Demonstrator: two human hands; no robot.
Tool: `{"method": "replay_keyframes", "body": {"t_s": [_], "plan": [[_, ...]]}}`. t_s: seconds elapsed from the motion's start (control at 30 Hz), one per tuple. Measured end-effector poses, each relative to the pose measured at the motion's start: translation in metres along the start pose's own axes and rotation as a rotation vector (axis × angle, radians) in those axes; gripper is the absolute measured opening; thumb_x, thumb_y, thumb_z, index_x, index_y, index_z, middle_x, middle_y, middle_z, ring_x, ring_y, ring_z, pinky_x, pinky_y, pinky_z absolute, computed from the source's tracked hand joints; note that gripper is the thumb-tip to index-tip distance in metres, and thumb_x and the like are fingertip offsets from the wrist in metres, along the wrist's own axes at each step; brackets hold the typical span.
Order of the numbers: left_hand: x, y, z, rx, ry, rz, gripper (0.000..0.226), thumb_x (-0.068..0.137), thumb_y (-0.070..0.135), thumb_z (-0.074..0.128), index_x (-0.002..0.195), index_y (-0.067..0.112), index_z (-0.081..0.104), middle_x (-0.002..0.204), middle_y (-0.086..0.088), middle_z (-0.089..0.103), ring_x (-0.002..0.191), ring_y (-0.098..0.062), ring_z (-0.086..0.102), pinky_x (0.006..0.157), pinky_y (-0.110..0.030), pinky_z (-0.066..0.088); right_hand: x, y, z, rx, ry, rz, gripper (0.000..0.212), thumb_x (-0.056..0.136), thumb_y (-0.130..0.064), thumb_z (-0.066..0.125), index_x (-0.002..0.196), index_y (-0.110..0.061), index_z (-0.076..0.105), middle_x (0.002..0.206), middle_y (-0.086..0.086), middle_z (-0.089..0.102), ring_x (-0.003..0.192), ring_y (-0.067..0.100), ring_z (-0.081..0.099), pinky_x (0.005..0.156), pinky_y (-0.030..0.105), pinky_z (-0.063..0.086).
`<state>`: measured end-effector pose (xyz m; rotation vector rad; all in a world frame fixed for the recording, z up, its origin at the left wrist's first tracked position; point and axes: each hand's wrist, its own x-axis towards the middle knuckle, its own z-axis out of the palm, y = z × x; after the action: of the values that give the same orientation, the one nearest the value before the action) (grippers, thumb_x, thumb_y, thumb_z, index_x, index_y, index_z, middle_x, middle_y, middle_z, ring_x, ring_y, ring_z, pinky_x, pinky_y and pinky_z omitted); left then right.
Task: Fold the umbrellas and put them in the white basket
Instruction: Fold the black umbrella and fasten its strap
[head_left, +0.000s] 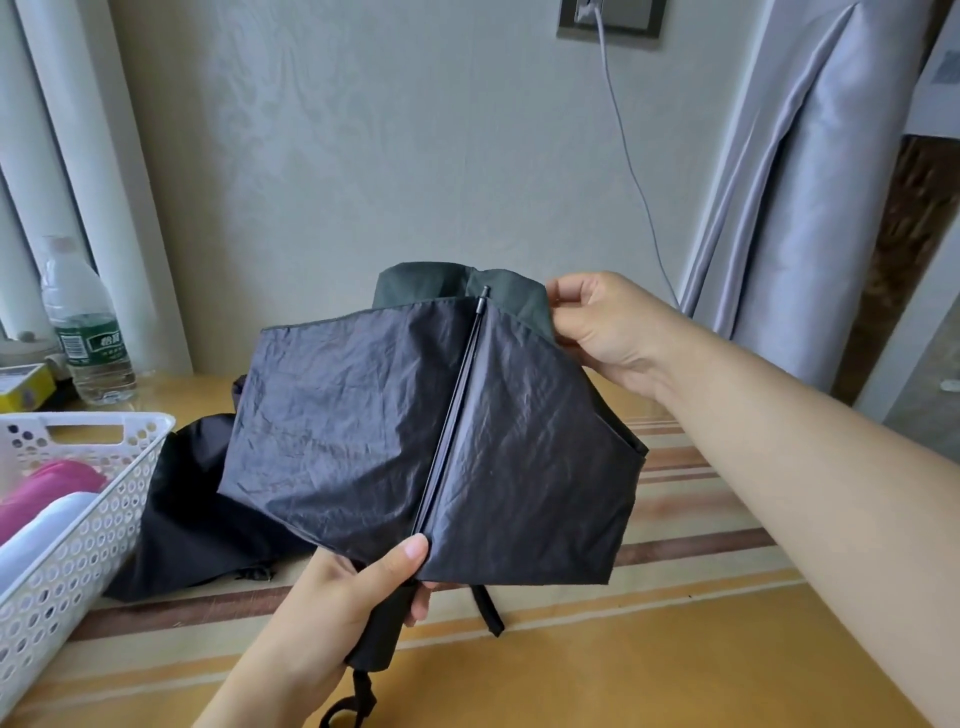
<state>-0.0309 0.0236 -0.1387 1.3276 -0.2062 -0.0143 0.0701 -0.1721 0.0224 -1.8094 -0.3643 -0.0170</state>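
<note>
The umbrella (431, 431) is held above the middle of the bench (623, 670), between the two hands. The left hand (337, 608) is at its near end, round the handle (382, 634); the right hand (608, 332) is at its far right edge. A rib (452, 415) runs from near to far across the canopy. Behind and left of the umbrella, loose fabric (192, 519) lies on the bench. The basket (98, 525) stands at the left edge, just beside that fabric, with folded umbrellas (47, 499) in it. Far left, beyond the basket, stand a bottle (85, 332) and a box (21, 387). A wall (389, 156) rises behind the bench, a cable (631, 171) hanging down it on the right, and a curtain (789, 208) further right
</note>
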Motion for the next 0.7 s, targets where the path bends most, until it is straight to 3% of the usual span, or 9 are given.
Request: {"method": "replay_keyframes", "body": {"t_s": [0.17,0.2,0.27,0.33,0.4,0.43,0.57,0.63,0.7], "plan": [[0.000,-0.003,0.003,0.100,-0.017,-0.053,0.040,0.059,0.047,0.073,0.068,0.008,0.067,0.062,-0.016,0.056,0.057,-0.024,0.052,0.062,-0.031,0.046,0.000,-0.002,0.005,-0.065,0.124,0.021,0.017,0.092,0.000,0.059,0.080,-0.012,0.059,0.065,0.005,0.058,0.042,0.007,0.052,0.040,0.014,0.042],[0.000,-0.002,0.004,0.100,-0.015,-0.052,0.037,0.059,0.047,0.072,0.065,0.010,0.067,0.061,-0.015,0.055,0.056,-0.023,0.051,0.059,-0.029,0.046,-0.002,-0.005,0.005,0.011,0.102,0.051,0.013,0.097,-0.010,0.054,0.085,-0.012,0.059,0.068,0.006,0.060,0.049,0.011,0.054,0.044,0.016,0.045],[0.000,0.000,0.005,0.091,0.001,-0.051,0.029,0.061,0.043,0.074,0.063,0.015,0.067,0.061,-0.012,0.055,0.054,-0.021,0.051,0.054,-0.027,0.045,-0.007,-0.010,0.001,0.093,0.009,0.100,0.034,0.102,-0.038,0.039,0.098,-0.011,0.058,0.080,0.009,0.065,0.065,0.017,0.060,0.061,0.026,0.051],[0.000,0.000,0.005,0.102,0.019,-0.071,0.023,0.067,0.036,0.073,0.061,0.015,0.067,0.060,-0.012,0.054,0.054,-0.021,0.051,0.052,-0.028,0.044,-0.008,-0.007,0.001,-0.142,0.001,0.074,0.055,0.094,-0.058,0.040,0.110,-0.010,0.060,0.092,0.005,0.066,0.079,0.016,0.061,0.080,0.035,0.051],[0.000,-0.002,0.006,0.085,0.033,-0.086,0.021,0.069,0.033,0.070,0.062,0.013,0.066,0.059,-0.013,0.053,0.052,-0.021,0.050,0.050,-0.027,0.043,-0.008,0.000,0.007,-0.396,0.070,-0.046,0.042,0.089,-0.050,0.059,0.100,-0.011,0.064,0.090,0.002,0.066,0.082,0.015,0.061,0.085,0.037,0.049],[0.000,-0.001,0.008,0.042,0.044,-0.090,0.021,0.069,0.031,0.070,0.066,0.010,0.065,0.059,-0.014,0.051,0.051,-0.021,0.050,0.048,-0.027,0.042,-0.007,0.002,0.010,-0.373,0.117,-0.082,0.028,0.091,-0.039,0.062,0.088,-0.011,0.062,0.084,0.005,0.065,0.078,0.018,0.061,0.080,0.036,0.049],[-0.004,0.005,0.011,-0.135,-0.030,-0.053,0.029,0.062,0.038,0.078,0.066,0.013,0.065,0.058,-0.013,0.046,0.047,-0.020,0.045,0.045,-0.026,0.039,-0.005,0.008,0.014,0.170,0.118,-0.036,0.027,0.099,-0.022,0.052,0.073,-0.013,0.051,0.068,0.002,0.059,0.061,0.010,0.057,0.062,0.022,0.048],[-0.005,0.005,0.013,-0.181,-0.056,-0.057,0.025,0.060,0.039,0.077,0.064,0.016,0.066,0.059,-0.012,0.046,0.047,-0.019,0.044,0.044,-0.026,0.038,0.001,0.013,0.016,0.042,0.199,-0.049,0.029,0.101,-0.025,0.049,0.075,-0.015,0.054,0.072,-0.001,0.058,0.069,0.009,0.055,0.068,0.024,0.046],[-0.005,0.003,0.015,-0.198,-0.046,-0.079,0.022,0.060,0.038,0.075,0.065,0.017,0.068,0.060,-0.012,0.046,0.048,-0.020,0.044,0.044,-0.026,0.038,0.005,0.020,0.018,-0.268,0.315,-0.104,0.036,0.103,-0.027,0.044,0.068,-0.016,0.046,0.062,-0.002,0.045,0.057,0.012,0.042,0.058,0.030,0.035]]}}
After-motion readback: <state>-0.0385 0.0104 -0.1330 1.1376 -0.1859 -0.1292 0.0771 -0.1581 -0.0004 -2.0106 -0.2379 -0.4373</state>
